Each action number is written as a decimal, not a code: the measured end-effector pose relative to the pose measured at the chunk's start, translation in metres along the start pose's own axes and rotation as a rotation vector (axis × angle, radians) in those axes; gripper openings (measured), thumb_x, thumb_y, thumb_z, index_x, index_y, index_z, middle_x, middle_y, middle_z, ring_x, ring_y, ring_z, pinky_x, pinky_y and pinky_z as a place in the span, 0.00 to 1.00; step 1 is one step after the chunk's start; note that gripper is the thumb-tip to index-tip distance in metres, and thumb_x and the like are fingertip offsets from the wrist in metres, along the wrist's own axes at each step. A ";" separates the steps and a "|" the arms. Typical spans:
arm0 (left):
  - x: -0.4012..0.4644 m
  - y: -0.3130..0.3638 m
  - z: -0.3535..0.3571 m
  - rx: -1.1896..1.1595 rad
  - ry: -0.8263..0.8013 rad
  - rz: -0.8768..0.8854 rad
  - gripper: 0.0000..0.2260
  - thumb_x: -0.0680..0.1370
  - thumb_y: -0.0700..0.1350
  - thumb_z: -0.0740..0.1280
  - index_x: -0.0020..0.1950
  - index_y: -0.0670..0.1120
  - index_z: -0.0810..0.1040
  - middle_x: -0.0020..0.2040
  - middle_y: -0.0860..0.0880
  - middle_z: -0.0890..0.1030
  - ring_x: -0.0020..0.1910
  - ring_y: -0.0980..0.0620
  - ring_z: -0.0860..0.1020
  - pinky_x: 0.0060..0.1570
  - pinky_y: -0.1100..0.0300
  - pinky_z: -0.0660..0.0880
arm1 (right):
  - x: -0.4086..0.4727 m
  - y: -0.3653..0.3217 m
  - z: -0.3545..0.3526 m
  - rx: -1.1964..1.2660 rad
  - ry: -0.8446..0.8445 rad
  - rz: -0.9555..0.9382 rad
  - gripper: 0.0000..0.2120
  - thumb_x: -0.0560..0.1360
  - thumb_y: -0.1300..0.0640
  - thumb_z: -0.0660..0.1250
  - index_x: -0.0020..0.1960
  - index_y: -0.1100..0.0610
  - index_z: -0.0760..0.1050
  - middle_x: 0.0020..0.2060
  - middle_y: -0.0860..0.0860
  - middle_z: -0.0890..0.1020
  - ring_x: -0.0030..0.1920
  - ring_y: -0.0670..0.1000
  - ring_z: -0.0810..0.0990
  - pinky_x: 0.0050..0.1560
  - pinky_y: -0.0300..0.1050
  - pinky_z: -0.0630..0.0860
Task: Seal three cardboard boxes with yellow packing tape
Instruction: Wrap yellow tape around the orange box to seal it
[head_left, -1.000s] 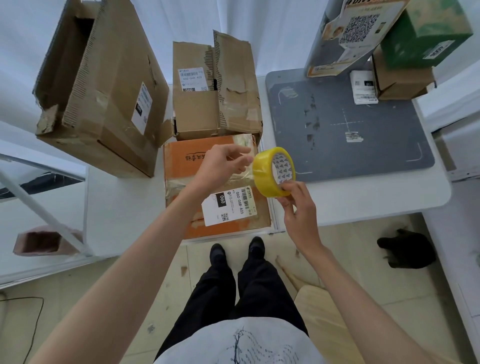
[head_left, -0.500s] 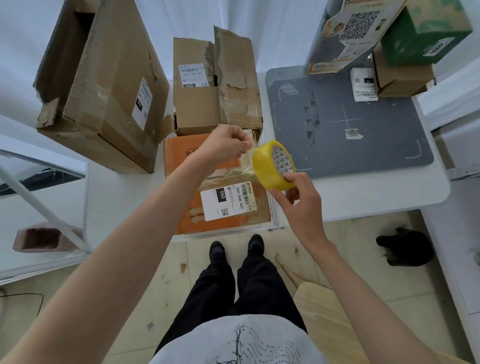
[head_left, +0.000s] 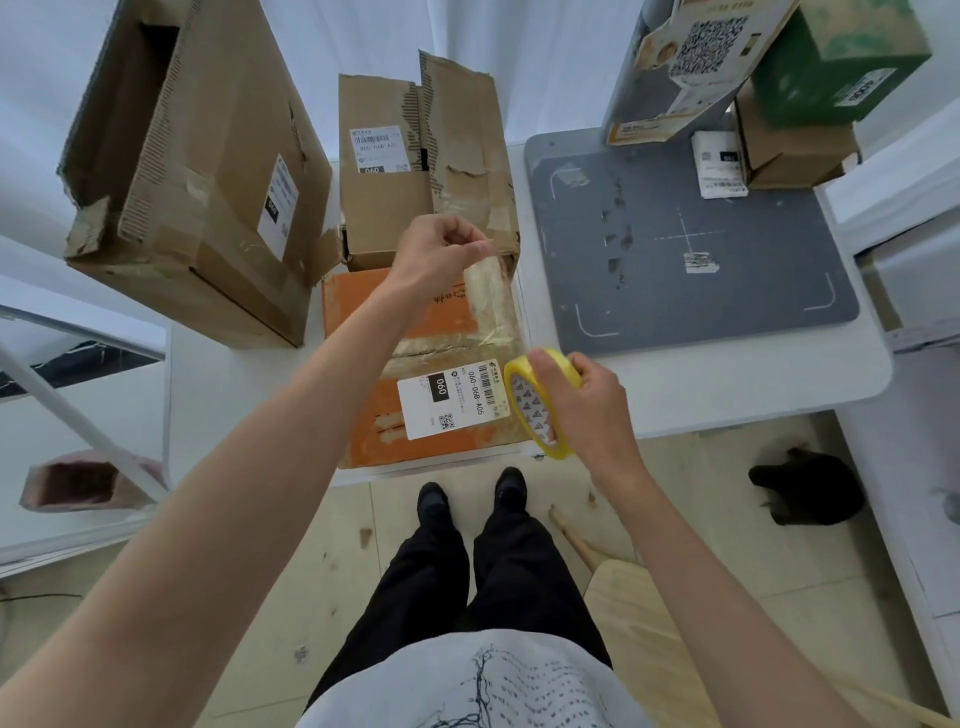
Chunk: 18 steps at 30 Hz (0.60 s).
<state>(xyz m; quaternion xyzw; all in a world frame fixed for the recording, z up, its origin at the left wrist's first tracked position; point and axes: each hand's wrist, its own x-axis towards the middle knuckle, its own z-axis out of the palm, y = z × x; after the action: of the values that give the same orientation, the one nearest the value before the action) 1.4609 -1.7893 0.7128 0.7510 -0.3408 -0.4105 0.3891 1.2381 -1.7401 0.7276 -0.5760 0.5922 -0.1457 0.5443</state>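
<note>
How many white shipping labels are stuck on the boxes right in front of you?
3. One on the big brown box at far left, one on the torn middle box, one on the orange box nearest you. Hidden sides may carry more.

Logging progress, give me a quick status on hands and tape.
Left hand pinches tape strip; right hand grips yellow roll. Strip stretched above orange box, not yet stuck. Nothing in the way.

Yellow tape roll (head_left: 540, 402) over orange box (head_left: 374, 415)
</note>
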 end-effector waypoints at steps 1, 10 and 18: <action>0.003 0.000 0.002 0.026 -0.002 0.024 0.02 0.78 0.42 0.73 0.46 0.47 0.83 0.41 0.52 0.81 0.41 0.56 0.77 0.48 0.63 0.76 | -0.001 0.000 0.001 0.034 -0.029 0.055 0.23 0.78 0.38 0.67 0.49 0.60 0.78 0.38 0.51 0.84 0.34 0.43 0.82 0.34 0.37 0.77; 0.044 -0.014 -0.008 0.226 -0.023 0.113 0.04 0.76 0.41 0.75 0.48 0.42 0.84 0.46 0.48 0.85 0.43 0.56 0.82 0.43 0.72 0.77 | 0.002 -0.007 -0.010 0.316 -0.333 0.102 0.12 0.82 0.57 0.63 0.58 0.65 0.79 0.41 0.58 0.86 0.43 0.53 0.86 0.45 0.40 0.80; 0.067 -0.044 0.018 0.246 0.096 0.120 0.04 0.75 0.37 0.76 0.43 0.45 0.84 0.43 0.49 0.84 0.45 0.52 0.82 0.49 0.59 0.80 | 0.027 -0.038 0.011 0.162 -0.201 0.133 0.15 0.83 0.48 0.61 0.53 0.60 0.78 0.35 0.54 0.86 0.34 0.49 0.85 0.39 0.42 0.81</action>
<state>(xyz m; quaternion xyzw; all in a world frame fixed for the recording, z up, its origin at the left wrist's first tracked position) 1.4822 -1.8301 0.6452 0.7901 -0.4139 -0.3051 0.3338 1.2741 -1.7690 0.7414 -0.5013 0.5579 -0.0982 0.6541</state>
